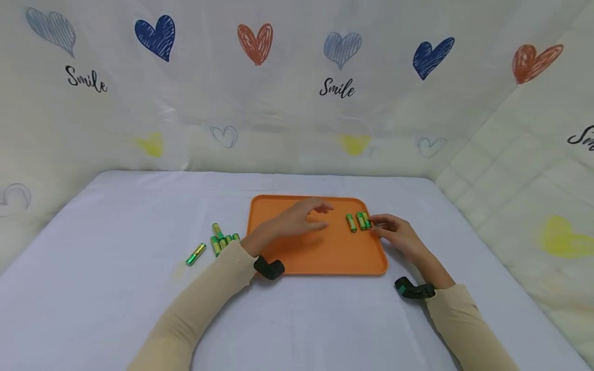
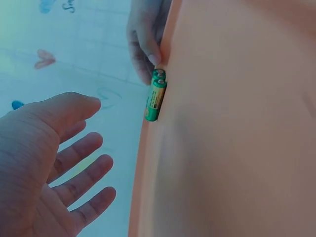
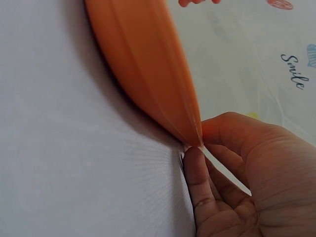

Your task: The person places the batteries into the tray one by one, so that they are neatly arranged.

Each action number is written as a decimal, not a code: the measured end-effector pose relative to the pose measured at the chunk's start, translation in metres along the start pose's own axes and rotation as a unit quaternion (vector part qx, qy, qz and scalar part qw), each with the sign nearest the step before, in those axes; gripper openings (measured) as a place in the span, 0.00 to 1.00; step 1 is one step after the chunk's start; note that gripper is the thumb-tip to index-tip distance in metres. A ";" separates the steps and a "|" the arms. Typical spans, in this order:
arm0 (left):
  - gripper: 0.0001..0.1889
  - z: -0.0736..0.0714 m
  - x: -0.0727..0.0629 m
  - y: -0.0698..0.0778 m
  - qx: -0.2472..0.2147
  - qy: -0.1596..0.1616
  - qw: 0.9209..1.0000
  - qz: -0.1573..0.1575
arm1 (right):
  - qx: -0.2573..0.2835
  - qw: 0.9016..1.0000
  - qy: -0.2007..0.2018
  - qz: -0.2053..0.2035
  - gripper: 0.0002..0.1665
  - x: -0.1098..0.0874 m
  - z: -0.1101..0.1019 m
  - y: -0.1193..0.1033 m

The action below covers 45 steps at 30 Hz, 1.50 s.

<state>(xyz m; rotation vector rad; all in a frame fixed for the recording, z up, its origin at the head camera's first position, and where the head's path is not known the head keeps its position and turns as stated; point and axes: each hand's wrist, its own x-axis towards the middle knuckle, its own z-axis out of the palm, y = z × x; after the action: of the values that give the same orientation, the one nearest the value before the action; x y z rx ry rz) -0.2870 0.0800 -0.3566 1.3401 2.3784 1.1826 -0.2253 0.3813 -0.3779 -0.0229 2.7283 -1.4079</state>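
My left hand (image 1: 301, 217) hovers over the orange tray (image 1: 320, 257), its fingers spread and holding nothing; the left wrist view shows the same empty hand (image 2: 54, 168). At the tray's right side, my right hand (image 1: 399, 232) grips the rim, with fingers outside it, as the right wrist view shows around the tray edge (image 3: 163, 89). Just inside that rim, next to the right fingertips, two green-and-gold batteries (image 1: 361, 221) lie side by side. A third battery (image 1: 351, 223) lies a little left of them. Standing near the rim, batteries (image 2: 156, 101) also show in the left wrist view.
Left of the tray, several more batteries (image 1: 216, 245) lie clustered on the white tablecloth (image 1: 106, 268), partly behind the left forearm. One single battery (image 1: 196, 254) lies apart, farther left. A curtain (image 1: 297, 103) with hearts and lettering hangs behind the table.
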 end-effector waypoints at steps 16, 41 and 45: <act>0.22 -0.016 -0.031 -0.008 0.044 0.003 0.999 -0.004 | -0.009 1.000 0.006 0.002 0.32 -0.004 -0.002 0.010; 0.19 -0.057 -0.105 -0.018 0.083 0.039 0.995 -0.036 | 0.004 1.000 -0.008 -0.003 0.33 0.003 0.002 0.007; 0.20 -0.066 -0.119 -0.024 0.084 0.050 0.994 -0.038 | -0.001 1.000 -0.007 -0.004 0.32 0.006 0.002 0.003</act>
<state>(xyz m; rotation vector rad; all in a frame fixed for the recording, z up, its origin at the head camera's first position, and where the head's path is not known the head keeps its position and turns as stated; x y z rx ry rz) -0.2655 -0.0566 -0.3557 1.2503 2.6273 1.0724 -0.2306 0.3810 -0.3823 -0.0444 2.7217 -1.4028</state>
